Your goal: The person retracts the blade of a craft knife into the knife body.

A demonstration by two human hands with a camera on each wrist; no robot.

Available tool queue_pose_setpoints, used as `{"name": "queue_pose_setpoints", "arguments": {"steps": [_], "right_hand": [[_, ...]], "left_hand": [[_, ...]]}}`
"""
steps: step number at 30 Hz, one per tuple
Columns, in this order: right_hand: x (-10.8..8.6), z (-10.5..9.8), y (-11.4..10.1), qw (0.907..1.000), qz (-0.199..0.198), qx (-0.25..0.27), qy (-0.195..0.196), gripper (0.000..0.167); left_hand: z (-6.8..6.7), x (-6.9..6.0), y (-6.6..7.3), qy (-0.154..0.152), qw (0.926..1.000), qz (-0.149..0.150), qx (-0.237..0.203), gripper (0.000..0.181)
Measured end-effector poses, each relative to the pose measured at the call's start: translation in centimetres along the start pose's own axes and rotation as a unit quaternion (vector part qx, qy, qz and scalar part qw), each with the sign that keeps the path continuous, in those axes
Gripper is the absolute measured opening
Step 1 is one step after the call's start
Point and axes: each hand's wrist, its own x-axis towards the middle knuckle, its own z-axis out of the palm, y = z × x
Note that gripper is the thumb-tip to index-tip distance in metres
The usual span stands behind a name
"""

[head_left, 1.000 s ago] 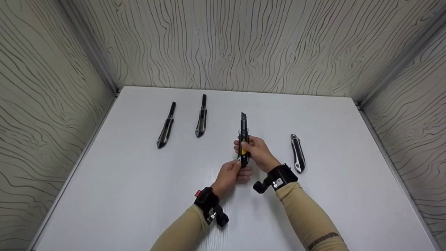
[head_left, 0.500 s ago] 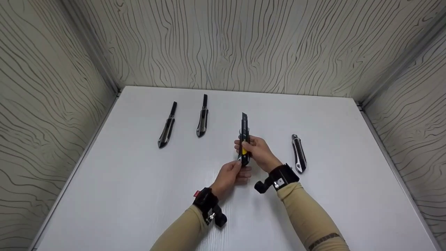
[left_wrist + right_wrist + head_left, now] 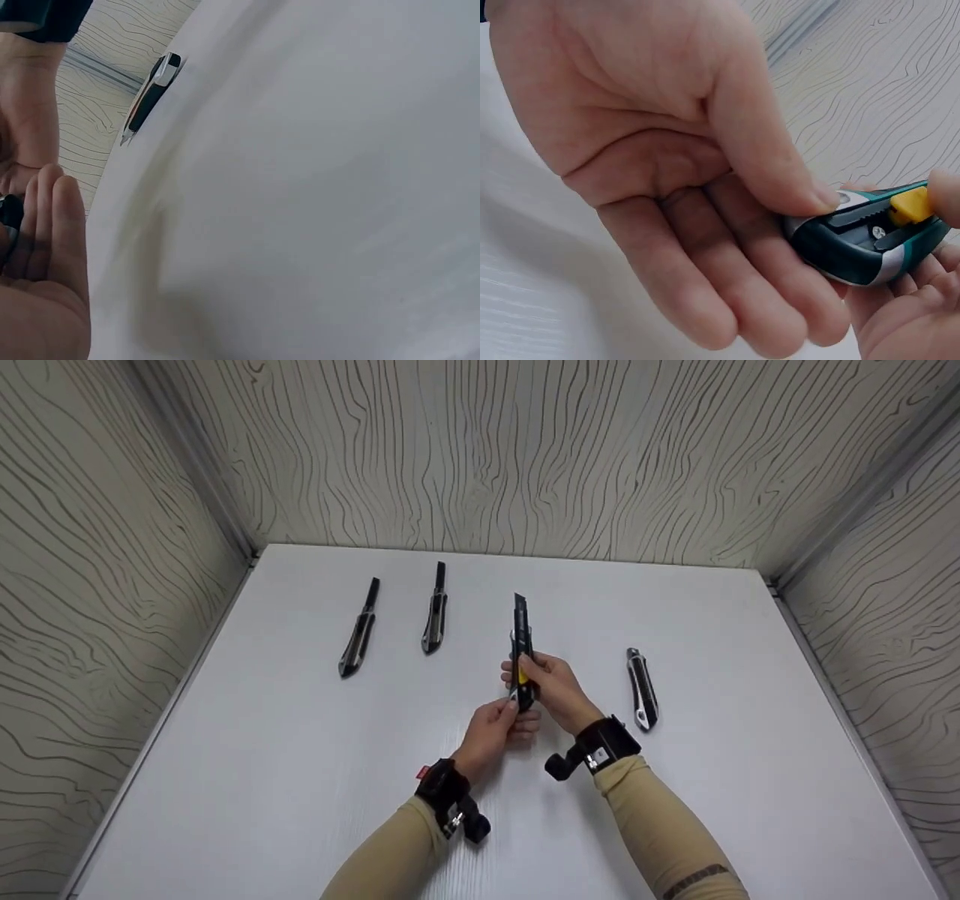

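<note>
Head view. The held knife (image 3: 521,645) is supported between both hands, apparently raised above the white bench (image 3: 262,750), its dark blade (image 3: 520,613) pointing away from the person. The left hand (image 3: 486,739) pinches the near end; the right hand (image 3: 559,686) is closed about the middle, thumb uppermost. Well to the left of the held knife lie the leftmost knife (image 3: 358,641) and, nearer to it, the second knife (image 3: 434,619), both with blades out. Well to its right lies the rightmost knife (image 3: 643,690), no blade showing.

Left wrist view. Only the dark near end of the held knife appears, cut off by the frame. Just beside it the left hand's free fingers lie together, nearly straight; the pinch itself is largely out of sight here.

Right wrist view. The handle (image 3: 832,244) is dark green with silver parts. The right thumb rests on the yellow slider (image 3: 911,204), with a screw (image 3: 879,233) just beside it; the left thumb presses the near end, its lower fingers loosely extended beneath.

Handling, as judged. The held knife should be light and stiff, its smooth silver parts rather slippery. The blade is probably sharp and brittle under sideways bending; the secure hold is on the handle behind it, thumb over the slider.
</note>
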Motion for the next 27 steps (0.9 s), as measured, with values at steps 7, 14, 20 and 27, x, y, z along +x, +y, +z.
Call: {"name": "queue_pose_setpoints", "arguments": {"steps": [7, 14, 20, 27], "right_hand": [[-0.03, 0.45, -0.18, 0.9993, 0.005, -0.009, 0.036, 0.044], [-0.1, 0.63, -0.07, 0.9988, 0.003, -0.01, 0.049, 0.042], [-0.19, 0.62, -0.03, 0.9987, -0.002, -0.01, 0.05, 0.041], [-0.27, 0.48, 0.07, 0.9991, -0.004, 0.002, 0.041, 0.042]], "left_hand": [[0.02, 0.04, 0.53, -0.005, 0.9999, -0.01, 0.003, 0.037], [0.12, 0.1, 0.48, -0.008, 0.9999, -0.004, 0.006, 0.038], [0.11, 0.12, 0.5, -0.005, 0.9999, -0.009, 0.01, 0.038], [0.12, 0.09, 0.56, -0.006, 0.9998, -0.013, 0.01, 0.038]]}}
